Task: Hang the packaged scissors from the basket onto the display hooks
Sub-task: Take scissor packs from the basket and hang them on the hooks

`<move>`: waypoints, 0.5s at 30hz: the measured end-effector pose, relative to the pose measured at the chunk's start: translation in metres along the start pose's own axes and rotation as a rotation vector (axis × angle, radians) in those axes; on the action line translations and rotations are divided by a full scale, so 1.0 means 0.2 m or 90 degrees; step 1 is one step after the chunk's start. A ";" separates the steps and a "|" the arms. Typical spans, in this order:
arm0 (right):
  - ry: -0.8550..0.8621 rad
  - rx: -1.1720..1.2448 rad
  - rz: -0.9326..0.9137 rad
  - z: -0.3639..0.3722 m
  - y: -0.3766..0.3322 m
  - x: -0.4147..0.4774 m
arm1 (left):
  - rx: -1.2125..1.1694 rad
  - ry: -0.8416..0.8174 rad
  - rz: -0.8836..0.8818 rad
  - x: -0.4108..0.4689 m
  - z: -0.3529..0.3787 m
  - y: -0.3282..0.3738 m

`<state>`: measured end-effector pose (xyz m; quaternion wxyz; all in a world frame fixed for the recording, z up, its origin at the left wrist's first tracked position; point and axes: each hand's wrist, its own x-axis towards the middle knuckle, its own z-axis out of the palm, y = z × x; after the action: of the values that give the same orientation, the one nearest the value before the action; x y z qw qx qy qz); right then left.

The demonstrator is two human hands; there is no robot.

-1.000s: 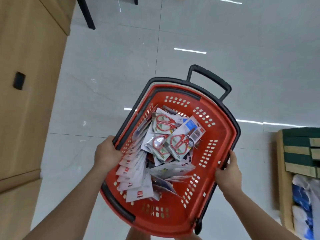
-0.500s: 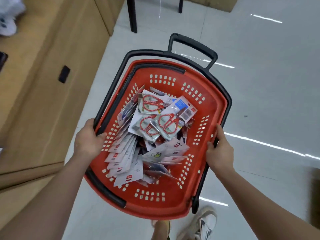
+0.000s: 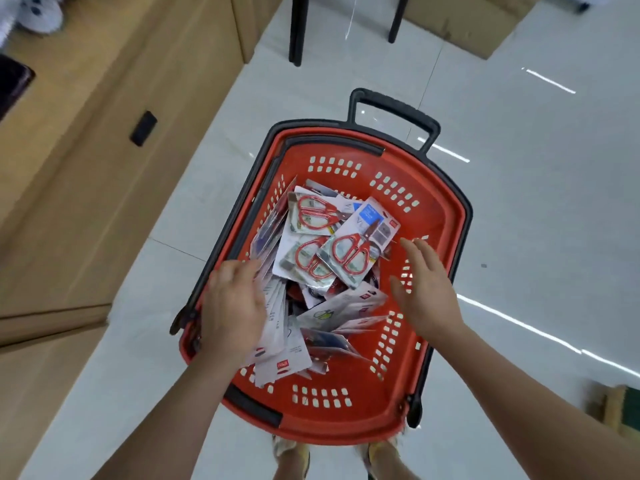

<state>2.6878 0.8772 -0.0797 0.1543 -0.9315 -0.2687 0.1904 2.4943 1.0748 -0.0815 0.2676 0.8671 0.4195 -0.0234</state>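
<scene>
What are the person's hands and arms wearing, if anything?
Nothing visible: the left hand and right hand are bare, with no gloves, rings or watch showing, and no sleeves appear anywhere up to the frame edge.

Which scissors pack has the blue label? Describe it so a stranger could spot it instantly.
Look into the red basket on the pale tiled floor. On top of the heap of packs, nearest the right hand, lies a tilted card holding red-handled scissors. Unlike the two red-scissor packs beside it, its top corner carries a blue label.
</scene>
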 end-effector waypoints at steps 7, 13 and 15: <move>-0.297 -0.088 -0.130 0.28 -0.12 0.16 | -0.606 -0.210 -0.391 0.02 0.30 0.32; -0.240 -0.089 -0.190 0.34 -0.10 0.28 | -0.716 -0.024 -0.554 0.15 0.36 0.41; -0.265 -0.063 -0.208 0.28 -0.12 0.31 | -0.710 0.028 -0.568 0.17 0.31 0.47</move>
<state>2.7010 0.9426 -0.1372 0.0787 -0.8229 -0.4502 0.3374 2.5969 1.0224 -0.1026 0.6274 0.3472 0.6891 0.1047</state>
